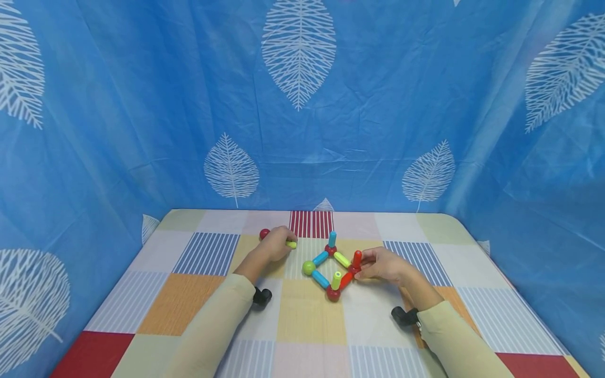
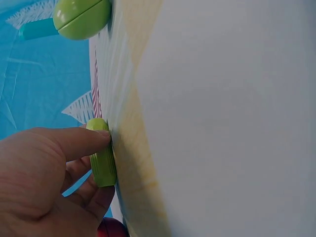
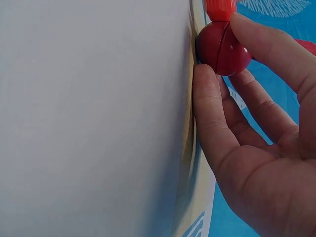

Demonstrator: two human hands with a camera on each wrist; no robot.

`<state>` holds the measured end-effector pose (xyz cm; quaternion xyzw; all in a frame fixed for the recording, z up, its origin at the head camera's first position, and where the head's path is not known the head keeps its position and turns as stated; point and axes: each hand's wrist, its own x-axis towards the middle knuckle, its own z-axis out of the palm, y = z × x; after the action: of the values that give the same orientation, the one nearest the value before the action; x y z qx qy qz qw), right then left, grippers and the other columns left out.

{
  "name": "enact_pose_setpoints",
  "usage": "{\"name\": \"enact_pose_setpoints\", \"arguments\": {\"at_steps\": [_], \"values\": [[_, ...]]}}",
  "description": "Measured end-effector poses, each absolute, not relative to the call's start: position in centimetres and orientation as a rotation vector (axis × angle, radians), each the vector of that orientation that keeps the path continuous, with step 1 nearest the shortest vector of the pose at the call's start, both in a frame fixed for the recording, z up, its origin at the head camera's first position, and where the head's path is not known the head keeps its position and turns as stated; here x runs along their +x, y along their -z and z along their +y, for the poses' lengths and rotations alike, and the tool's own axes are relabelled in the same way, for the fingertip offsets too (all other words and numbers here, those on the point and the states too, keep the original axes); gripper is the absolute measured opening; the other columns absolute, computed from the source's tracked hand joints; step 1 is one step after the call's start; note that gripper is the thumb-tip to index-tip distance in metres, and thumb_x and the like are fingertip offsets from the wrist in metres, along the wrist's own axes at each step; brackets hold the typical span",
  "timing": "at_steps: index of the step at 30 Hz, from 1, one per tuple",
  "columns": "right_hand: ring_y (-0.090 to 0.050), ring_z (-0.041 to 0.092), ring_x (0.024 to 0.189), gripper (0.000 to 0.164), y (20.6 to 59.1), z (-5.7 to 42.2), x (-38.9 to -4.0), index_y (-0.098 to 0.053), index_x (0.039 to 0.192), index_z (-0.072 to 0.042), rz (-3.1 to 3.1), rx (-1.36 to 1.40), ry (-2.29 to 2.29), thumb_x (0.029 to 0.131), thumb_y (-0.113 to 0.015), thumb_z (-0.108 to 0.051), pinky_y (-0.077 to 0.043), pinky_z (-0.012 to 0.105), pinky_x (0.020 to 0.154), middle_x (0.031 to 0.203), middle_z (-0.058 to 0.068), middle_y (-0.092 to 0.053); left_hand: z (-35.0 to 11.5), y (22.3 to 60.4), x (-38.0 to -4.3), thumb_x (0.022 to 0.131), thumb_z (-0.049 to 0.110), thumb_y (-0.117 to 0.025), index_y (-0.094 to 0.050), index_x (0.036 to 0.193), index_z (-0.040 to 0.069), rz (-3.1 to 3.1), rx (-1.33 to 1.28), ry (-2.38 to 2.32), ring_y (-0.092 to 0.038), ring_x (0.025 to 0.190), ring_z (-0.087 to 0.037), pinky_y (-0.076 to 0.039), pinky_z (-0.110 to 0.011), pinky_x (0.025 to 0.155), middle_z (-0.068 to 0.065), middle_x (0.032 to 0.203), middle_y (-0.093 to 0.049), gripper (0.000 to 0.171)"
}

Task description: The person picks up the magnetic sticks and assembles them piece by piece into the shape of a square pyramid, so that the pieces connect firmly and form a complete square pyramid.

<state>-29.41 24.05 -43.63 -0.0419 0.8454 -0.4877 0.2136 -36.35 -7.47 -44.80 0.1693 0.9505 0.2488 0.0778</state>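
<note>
My left hand (image 1: pixel 279 244) pinches a yellow-green stick (image 2: pixel 103 165) between thumb and fingers, low over the tablecloth. Just behind that hand is a loose red ball (image 1: pixel 264 233). My right hand (image 1: pixel 382 264) holds a dark red ball (image 3: pixel 222 48), the right corner of a four-sided frame. From this ball a red upright stick (image 1: pixel 357 258) rises. Blue, yellow-green and red sticks join the frame's balls on the table. A green ball (image 1: pixel 309 268) forms the left corner, with no upright. Blue (image 1: pixel 332 239) and yellow-green (image 1: pixel 336 280) uprights stand on the back and front red balls.
A patchwork-patterned cloth (image 1: pixel 312 320) covers the table. Blue curtains (image 1: pixel 368 121) with white leaf prints close off the back and both sides. Each wrist carries a small black camera, one on the left (image 1: pixel 261 297) and one on the right.
</note>
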Motion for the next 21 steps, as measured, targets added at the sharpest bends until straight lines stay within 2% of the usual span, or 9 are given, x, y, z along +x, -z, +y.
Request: {"name": "enact_pose_setpoints", "arguments": {"at_steps": [8, 15, 21], "values": [[-0.063, 0.020, 0.091, 0.040, 43.6, 24.1, -29.4, -0.072, 0.116, -0.001, 2.344, -0.099, 1.350, 0.078, -0.086, -0.002, -0.057, 0.027, 0.079, 0.104, 0.011, -0.071, -7.7, 44.6, -36.2, 0.093, 0.004, -0.072, -0.076, 0.116, 0.007, 2.858, 0.544, -0.766, -0.063, 0.108, -0.024, -0.054, -0.041, 0.104, -0.008, 0.113, -0.069, 0.024], [-0.061, 0.021, 0.091, 0.045, 43.6, 24.1, -29.4, -0.071, 0.121, -0.001, 2.349, -0.098, 1.358, 0.078, -0.085, -0.001, -0.057, 0.027, 0.079, 0.106, 0.011, -0.070, -8.2, 44.6, -35.4, 0.092, 0.008, -0.075, -0.076, 0.109, 0.009, 2.839, 0.628, -0.973, -0.064, 0.096, -0.020, -0.057, -0.038, 0.090, -0.005, 0.102, -0.069, 0.017], [-0.061, 0.021, 0.091, 0.044, 43.6, 24.0, -29.5, -0.072, 0.120, -0.002, 2.355, -0.081, 1.355, 0.079, -0.086, -0.002, -0.058, 0.027, 0.080, 0.107, 0.010, -0.071, -8.5, 44.7, -34.3, 0.093, 0.009, -0.075, -0.072, 0.116, 0.008, 2.748, 0.621, -1.196, -0.066, 0.099, -0.018, -0.059, -0.035, 0.089, -0.003, 0.107, -0.071, 0.024]]}}
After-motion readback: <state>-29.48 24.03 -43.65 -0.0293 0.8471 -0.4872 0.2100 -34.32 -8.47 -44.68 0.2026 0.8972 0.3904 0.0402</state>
